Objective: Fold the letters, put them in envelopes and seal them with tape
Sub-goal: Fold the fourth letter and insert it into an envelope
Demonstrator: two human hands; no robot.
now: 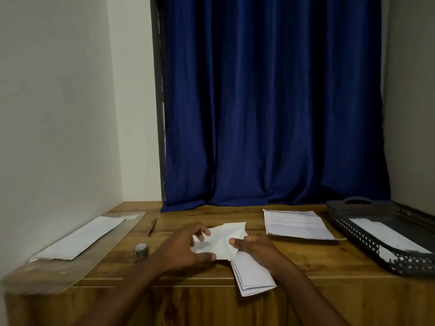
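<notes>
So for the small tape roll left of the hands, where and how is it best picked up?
A judgement: the tape roll seems to stand on edge, its curved rim up, apart from the pen. Pinch its two flat faces from above. The left hand is nearer, but it and the right hand are holding the envelope.

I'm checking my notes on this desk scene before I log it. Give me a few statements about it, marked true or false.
1. Both hands, left hand and right hand, hold white paper. True.
2. The tape roll sits inside the tray. False: it stands on the desk, left of the hands.
3. A pen lies on the desk. True.
4. The curtain is red. False: it is dark blue.
5. The tray holds a white envelope. True.
</notes>
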